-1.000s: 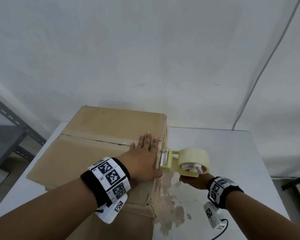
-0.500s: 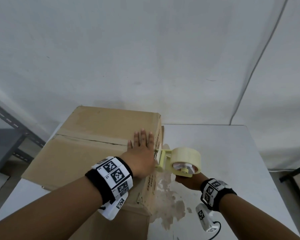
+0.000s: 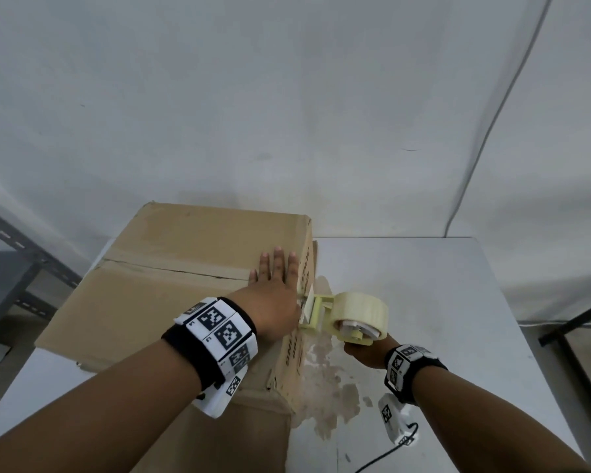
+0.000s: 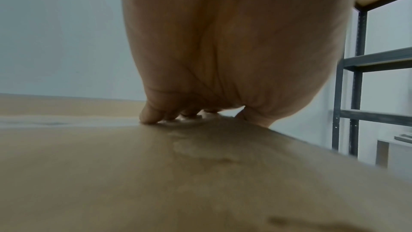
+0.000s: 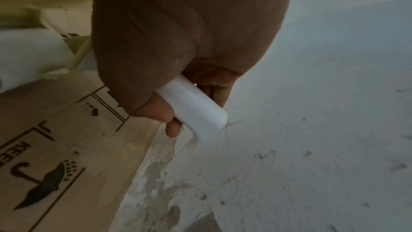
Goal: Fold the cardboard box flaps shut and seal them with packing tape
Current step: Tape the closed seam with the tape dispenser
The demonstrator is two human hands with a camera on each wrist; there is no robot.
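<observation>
Right hand [image 3: 364, 353] is wrapped round the white handle [image 5: 194, 110] of the tape dispenser [image 3: 348, 317], nose against the cardboard box [image 3: 171, 288] side on the table [image 3: 440, 302], while further in the left hand [image 3: 275, 295] lies flat, probably pinning the flaps for the tape.

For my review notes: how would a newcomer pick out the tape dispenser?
Find the cardboard box on the white table. At its right edge sits the tape dispenser, held by the right hand: the only pale yellow-green thing, carrying a tape roll.
</observation>
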